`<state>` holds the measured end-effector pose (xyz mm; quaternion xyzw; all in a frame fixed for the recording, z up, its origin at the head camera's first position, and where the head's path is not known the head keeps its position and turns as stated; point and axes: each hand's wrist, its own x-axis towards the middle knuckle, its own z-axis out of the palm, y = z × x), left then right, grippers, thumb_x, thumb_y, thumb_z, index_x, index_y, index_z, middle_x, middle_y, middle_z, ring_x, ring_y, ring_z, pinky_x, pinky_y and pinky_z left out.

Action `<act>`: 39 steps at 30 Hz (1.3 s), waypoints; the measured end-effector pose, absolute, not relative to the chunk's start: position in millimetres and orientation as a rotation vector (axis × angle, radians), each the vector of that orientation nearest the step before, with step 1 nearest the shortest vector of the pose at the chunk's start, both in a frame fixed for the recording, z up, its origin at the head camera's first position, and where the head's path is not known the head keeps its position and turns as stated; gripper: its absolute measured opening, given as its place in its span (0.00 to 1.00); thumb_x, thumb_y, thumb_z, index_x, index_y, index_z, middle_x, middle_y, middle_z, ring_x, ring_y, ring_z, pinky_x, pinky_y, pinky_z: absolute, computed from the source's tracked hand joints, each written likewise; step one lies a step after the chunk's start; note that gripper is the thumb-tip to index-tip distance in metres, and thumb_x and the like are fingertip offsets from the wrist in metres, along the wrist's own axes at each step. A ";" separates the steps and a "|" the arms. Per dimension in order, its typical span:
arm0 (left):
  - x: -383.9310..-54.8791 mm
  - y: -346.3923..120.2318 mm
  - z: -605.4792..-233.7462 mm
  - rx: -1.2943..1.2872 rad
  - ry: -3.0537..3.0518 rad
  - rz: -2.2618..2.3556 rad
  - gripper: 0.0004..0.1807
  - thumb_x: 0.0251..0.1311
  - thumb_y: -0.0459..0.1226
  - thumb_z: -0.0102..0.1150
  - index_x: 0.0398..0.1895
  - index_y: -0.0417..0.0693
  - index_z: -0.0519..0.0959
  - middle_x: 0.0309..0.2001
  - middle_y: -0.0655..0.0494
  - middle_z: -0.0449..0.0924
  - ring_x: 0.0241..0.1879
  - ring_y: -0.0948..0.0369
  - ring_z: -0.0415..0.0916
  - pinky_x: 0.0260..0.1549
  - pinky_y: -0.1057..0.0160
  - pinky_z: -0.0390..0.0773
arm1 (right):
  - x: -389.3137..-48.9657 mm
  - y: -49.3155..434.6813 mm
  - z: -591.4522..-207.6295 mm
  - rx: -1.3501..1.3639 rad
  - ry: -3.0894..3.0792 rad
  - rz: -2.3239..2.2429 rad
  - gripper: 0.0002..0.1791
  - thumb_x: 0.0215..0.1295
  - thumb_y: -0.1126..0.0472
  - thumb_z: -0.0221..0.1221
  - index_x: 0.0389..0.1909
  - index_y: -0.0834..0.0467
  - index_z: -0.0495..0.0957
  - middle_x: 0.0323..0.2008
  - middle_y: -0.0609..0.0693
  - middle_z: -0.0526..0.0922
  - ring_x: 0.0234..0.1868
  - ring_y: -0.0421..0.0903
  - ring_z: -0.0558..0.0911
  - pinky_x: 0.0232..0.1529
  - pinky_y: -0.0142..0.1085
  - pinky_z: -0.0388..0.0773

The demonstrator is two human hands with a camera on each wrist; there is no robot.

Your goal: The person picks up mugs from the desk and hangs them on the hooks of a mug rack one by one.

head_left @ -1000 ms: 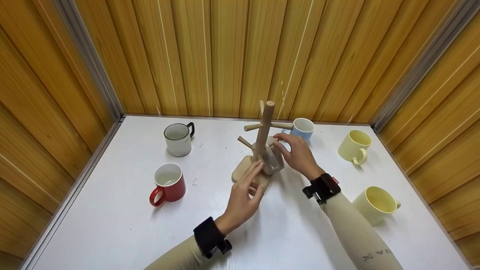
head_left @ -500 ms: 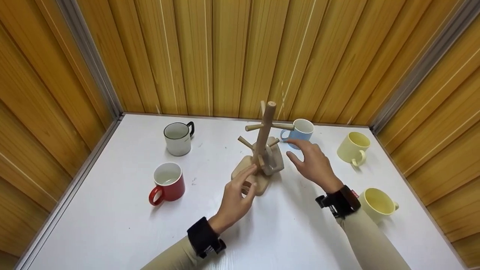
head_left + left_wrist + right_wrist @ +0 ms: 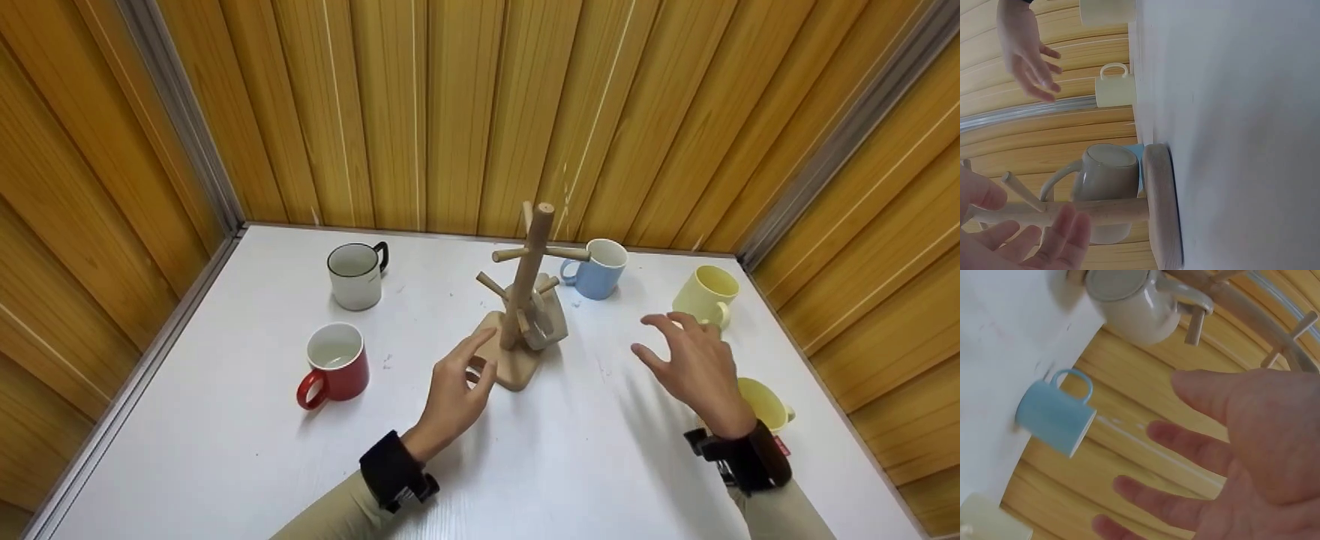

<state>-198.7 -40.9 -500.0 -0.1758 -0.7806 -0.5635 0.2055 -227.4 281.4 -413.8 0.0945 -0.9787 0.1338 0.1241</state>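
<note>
A wooden mug tree (image 3: 528, 277) stands mid-table on its flat base, with several pegs. One grey-beige mug (image 3: 1134, 306) hangs by its handle from a lower peg, tilted, on the right side of the post. My left hand (image 3: 454, 394) hovers just left of and in front of the base, fingers relaxed, holding nothing. In the air on the right is my right hand (image 3: 694, 367), fingers spread and holding nothing. It is nearest the two yellow mugs, and partly covers the front yellow mug (image 3: 763, 405) and the lower edge of the back yellow mug (image 3: 706, 291).
A light blue mug (image 3: 596, 270) stands upright behind the tree to the right. On the left are a white mug with black rim and handle (image 3: 355, 281) and a red mug (image 3: 341, 367). Wood-patterned walls (image 3: 450, 112) enclose the white table (image 3: 225, 390) behind and at both sides.
My right hand has let go of the hanging mug and moved right, toward the yellow mugs. The left hand has drawn back from the mug tree, toward the lower left.
</note>
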 end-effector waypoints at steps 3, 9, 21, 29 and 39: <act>-198.6 -43.3 -499.9 -0.472 -2.173 -1.578 0.25 0.67 0.26 0.58 0.67 0.37 0.75 0.65 0.45 0.78 0.37 0.56 0.85 0.32 0.62 0.85 | -218.6 296.2 -416.2 0.229 -2.847 0.351 0.25 0.64 0.50 0.70 0.59 0.57 0.81 0.61 0.71 0.75 0.53 0.76 0.71 0.45 0.70 0.70; -198.1 -45.8 -503.0 -0.450 -2.175 -1.565 0.24 0.67 0.26 0.58 0.67 0.38 0.76 0.64 0.46 0.79 0.38 0.56 0.85 0.32 0.61 0.86 | -204.5 324.5 -423.4 0.190 -2.768 0.271 0.30 0.58 0.47 0.74 0.58 0.56 0.81 0.59 0.73 0.76 0.48 0.80 0.72 0.38 0.72 0.71; -198.5 -44.5 -504.5 -0.449 -2.181 -1.596 0.24 0.66 0.25 0.59 0.66 0.38 0.76 0.64 0.47 0.79 0.38 0.58 0.85 0.32 0.60 0.86 | -184.0 367.8 -431.9 0.145 -3.038 0.134 0.43 0.57 0.33 0.70 0.66 0.55 0.73 0.55 0.79 0.72 0.42 0.83 0.69 0.25 0.63 0.72; -197.1 -44.3 -507.3 -0.462 -2.197 -1.589 0.23 0.68 0.28 0.57 0.66 0.38 0.76 0.64 0.46 0.78 0.39 0.58 0.85 0.32 0.59 0.86 | -182.0 377.2 -433.1 0.082 -3.133 0.178 0.47 0.59 0.28 0.64 0.70 0.55 0.70 0.61 0.76 0.68 0.39 0.79 0.71 0.26 0.62 0.72; -196.0 -45.7 -509.5 -0.439 -2.215 -1.591 0.22 0.68 0.28 0.59 0.65 0.38 0.77 0.63 0.48 0.79 0.39 0.60 0.84 0.32 0.59 0.86 | -187.8 391.9 -439.0 0.056 -3.150 0.202 0.41 0.63 0.36 0.66 0.67 0.60 0.70 0.60 0.77 0.69 0.41 0.83 0.68 0.24 0.66 0.73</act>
